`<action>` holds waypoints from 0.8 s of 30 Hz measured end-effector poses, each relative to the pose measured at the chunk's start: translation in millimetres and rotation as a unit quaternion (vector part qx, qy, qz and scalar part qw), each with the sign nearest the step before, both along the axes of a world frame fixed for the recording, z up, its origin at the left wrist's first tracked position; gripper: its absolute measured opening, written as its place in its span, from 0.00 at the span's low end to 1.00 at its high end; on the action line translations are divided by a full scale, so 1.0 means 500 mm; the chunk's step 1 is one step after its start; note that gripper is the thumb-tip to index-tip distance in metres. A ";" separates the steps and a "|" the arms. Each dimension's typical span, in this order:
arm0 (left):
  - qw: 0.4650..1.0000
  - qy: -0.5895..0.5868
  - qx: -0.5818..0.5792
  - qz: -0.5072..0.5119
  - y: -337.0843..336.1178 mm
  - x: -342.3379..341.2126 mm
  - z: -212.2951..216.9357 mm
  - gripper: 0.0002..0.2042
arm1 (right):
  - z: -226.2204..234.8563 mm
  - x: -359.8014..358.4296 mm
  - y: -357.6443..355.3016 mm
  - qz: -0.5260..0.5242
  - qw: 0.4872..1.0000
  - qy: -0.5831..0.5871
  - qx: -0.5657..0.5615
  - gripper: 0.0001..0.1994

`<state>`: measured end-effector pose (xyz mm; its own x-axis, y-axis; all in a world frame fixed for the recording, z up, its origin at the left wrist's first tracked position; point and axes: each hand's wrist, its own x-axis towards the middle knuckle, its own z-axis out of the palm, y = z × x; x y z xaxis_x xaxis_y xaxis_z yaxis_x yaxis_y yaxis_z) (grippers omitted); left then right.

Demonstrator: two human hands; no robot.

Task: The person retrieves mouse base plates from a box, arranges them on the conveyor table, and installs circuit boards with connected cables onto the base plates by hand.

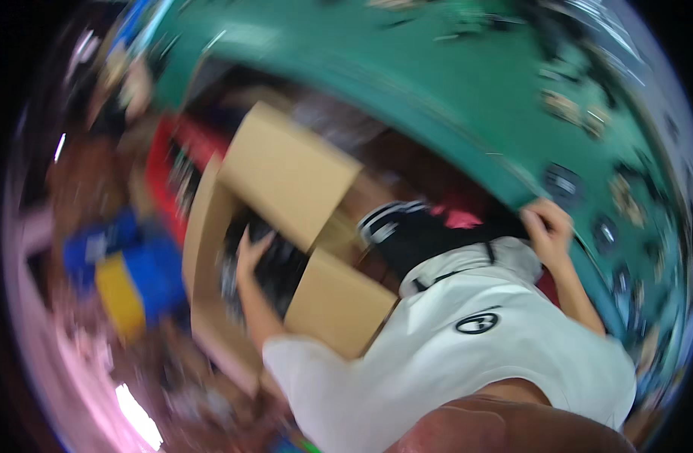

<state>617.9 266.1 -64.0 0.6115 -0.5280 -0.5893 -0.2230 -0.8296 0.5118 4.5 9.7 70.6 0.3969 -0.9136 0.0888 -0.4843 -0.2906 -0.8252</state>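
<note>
My left hand [250, 258] reaches into an open cardboard box [290, 175] on my left, its thumb and fingers spread apart. Under and beside it lie dark items [284, 266] that look wrapped in clear plastic; motion blur hides their kind. No item is visibly gripped by that hand. On my other side, my right hand [550, 228] rests at the edge of a green table [407, 68] with its fingers curled over the edge. The box's flaps stand folded outward, one of them close to my lap.
Beyond the box stands a red crate [162, 162] with dark contents. Blue and yellow containers [139, 283] are at the left. Black rounded parts [563, 181] and beige pieces [561, 106] lie about the green table. A person's hand [137, 84] shows blurred at the upper left.
</note>
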 end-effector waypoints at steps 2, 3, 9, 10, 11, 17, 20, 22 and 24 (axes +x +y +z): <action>0.999 0.037 -0.036 0.009 -0.023 -0.011 -0.023 0.51 | -0.009 -0.026 -0.010 -0.024 0.999 -0.020 0.019 0.04; 0.998 0.046 -0.038 0.016 -0.005 0.012 -0.028 0.51 | 0.007 -0.026 -0.012 -0.023 0.999 -0.024 0.008 0.05; 0.990 -0.008 -0.136 -0.046 -0.065 -0.010 -0.082 0.36 | 0.001 -0.001 0.016 -0.028 0.997 -0.078 -0.010 0.06; 0.988 0.003 -0.141 -0.066 -0.113 -0.017 -0.090 0.36 | 0.003 -0.009 0.019 -0.051 0.995 -0.078 -0.023 0.06; 0.989 0.014 -0.135 -0.065 -0.193 -0.061 -0.065 0.35 | -0.010 0.004 0.019 -0.032 0.996 -0.079 -0.025 0.06; 0.986 0.048 -0.112 -0.114 -0.232 -0.076 -0.089 0.33 | -0.005 -0.013 0.025 -0.010 0.991 -0.129 -0.021 0.07; 0.988 0.052 -0.087 -0.120 -0.235 -0.060 -0.077 0.32 | -0.006 -0.009 0.020 0.006 0.989 -0.149 -0.021 0.07; 0.990 0.053 -0.070 -0.114 -0.233 -0.063 -0.059 0.31 | 0.005 -0.017 0.018 -0.002 0.988 -0.151 -0.014 0.07; 0.992 0.053 -0.052 -0.101 -0.247 -0.081 -0.021 0.31 | 0.002 -0.021 0.017 -0.004 0.988 -0.154 -0.004 0.07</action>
<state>577.3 142.7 -74.6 0.4245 -0.6948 -0.5806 -0.3192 -0.7149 0.6221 -6.1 18.1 71.5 0.3432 -0.9151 0.2115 -0.2136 -0.2953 -0.9312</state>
